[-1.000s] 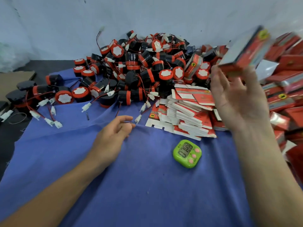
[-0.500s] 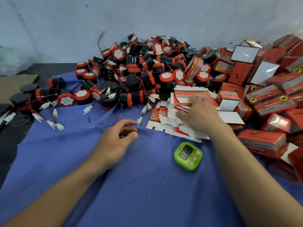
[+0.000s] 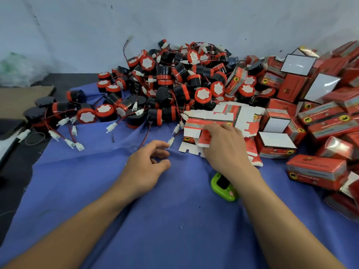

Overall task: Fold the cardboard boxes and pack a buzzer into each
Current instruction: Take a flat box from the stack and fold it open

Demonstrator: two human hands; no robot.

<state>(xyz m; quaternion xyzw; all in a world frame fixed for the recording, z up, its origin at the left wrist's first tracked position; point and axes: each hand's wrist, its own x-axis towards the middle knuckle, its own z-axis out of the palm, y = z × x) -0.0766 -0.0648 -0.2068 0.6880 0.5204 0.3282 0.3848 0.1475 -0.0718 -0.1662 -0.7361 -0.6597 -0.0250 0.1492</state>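
Observation:
A heap of black-and-red buzzers (image 3: 174, 84) with red wires and white plugs lies at the back of the blue cloth (image 3: 136, 220). To its right is a stack of flat red-and-white cardboard boxes (image 3: 229, 115). My right hand (image 3: 223, 146) lies on that stack, and its fingers pinch the edge of one flat box (image 3: 205, 137). My left hand (image 3: 147, 167) rests on the cloth, fingers loosely curled, holding nothing, its fingertips beside a white plug (image 3: 171, 141).
Several folded red boxes (image 3: 320, 121) are piled along the right side. A green timer (image 3: 221, 188) sits partly under my right wrist. A brown cardboard sheet (image 3: 19, 101) and dark surface lie at the left. A pale wall rises behind everything.
My right hand let go of a folded box at the right pile, came down onto the flat stack and now pinches one flat box. My left hand has barely moved.

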